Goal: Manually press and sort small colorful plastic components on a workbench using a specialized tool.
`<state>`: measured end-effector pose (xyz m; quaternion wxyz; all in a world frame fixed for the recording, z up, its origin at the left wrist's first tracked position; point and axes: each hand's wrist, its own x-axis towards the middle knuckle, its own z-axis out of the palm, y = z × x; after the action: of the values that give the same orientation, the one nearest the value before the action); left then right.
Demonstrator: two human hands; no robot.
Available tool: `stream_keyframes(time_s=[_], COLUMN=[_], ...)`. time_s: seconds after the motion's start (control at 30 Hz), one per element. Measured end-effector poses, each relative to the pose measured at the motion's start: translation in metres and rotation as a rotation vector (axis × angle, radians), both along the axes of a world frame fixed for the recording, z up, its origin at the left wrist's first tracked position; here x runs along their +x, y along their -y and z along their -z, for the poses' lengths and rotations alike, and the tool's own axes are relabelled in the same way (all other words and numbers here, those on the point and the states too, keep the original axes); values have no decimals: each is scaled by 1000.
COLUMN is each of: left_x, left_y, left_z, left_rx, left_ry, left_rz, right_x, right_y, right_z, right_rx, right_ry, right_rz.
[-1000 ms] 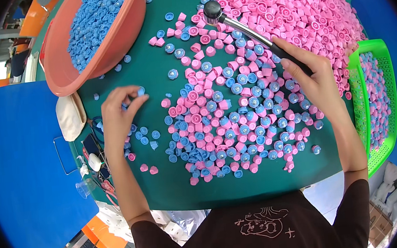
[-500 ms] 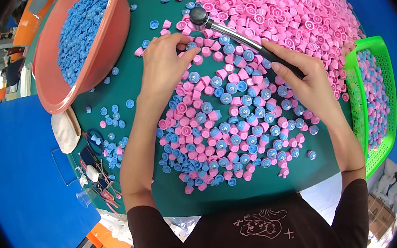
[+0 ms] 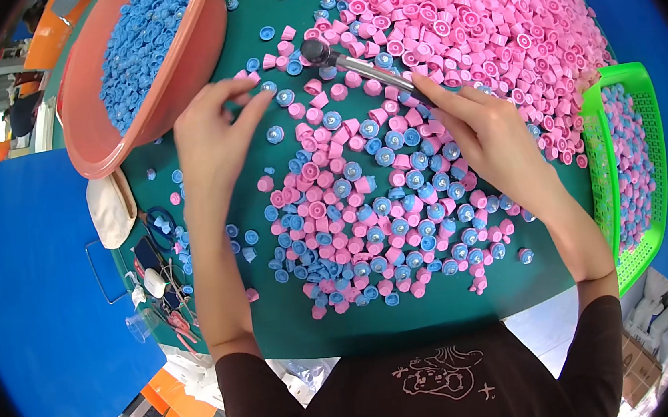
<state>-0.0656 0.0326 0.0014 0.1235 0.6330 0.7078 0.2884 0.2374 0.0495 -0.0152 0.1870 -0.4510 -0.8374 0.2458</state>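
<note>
Grasping a round-headed, metal-shafted tool [image 3: 373,74] in the right hand [image 3: 495,125], over the green table [image 3: 441,315], far from its near edge; curling the left hand [image 3: 214,131] at a domed blue cap [image 3: 268,88] toward the left edge; cannot tell if pinching.

My left hand [image 3: 214,127] raised ahead of me, fingers bent, thumb stretched toward the right, left forearm [image 3: 221,275] reaching nearly straight forward, my right hand [image 3: 487,129] curled in a grip, right forearm [image 3: 582,237] slanting inward.
</note>
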Motion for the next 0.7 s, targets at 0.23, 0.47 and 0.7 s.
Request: stream_keyframes(time_s=[0.23, 0.47, 0.7], left_x=[-88, -79, -89], left_y=[91, 93, 73], left_z=[20, 37, 45], left_rx=[-23, 33, 4], left_ry=[-158, -85, -88], left_rz=[-225, -159, -119], right_x=[7, 9, -3], right_y=[1, 6, 4], right_z=[-2, -3, -8], right_rx=[-138, -165, -192], right_ry=[-318, -293, -294], right_rz=[44, 117, 128])
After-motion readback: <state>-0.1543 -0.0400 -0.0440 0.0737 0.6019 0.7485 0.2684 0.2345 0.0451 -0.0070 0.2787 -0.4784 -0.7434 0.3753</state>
